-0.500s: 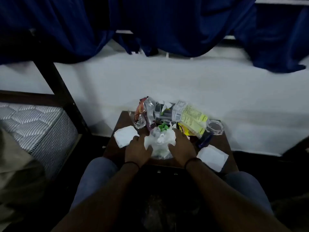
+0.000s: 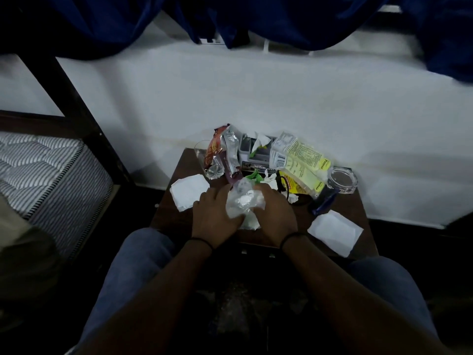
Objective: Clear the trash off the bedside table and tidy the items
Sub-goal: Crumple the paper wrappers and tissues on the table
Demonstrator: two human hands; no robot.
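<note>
My left hand [image 2: 213, 220] and right hand [image 2: 276, 217] both press around a crumpled clear bag [image 2: 243, 203] at the table's [image 2: 174, 216] near edge, fingers curled onto it. Wrappers [image 2: 221, 155] pile at twelve o'clock, a white paper [image 2: 334, 231] at three.

My head-worn camera looks forward and down. The bedside table [image 2: 358, 221] sits close below, against the wall [image 2: 256, 103].

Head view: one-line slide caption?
Both bare hands, left hand and right hand, gather crumpled clear plastic wrapper on cluttered dark wooden bedside table.
</note>
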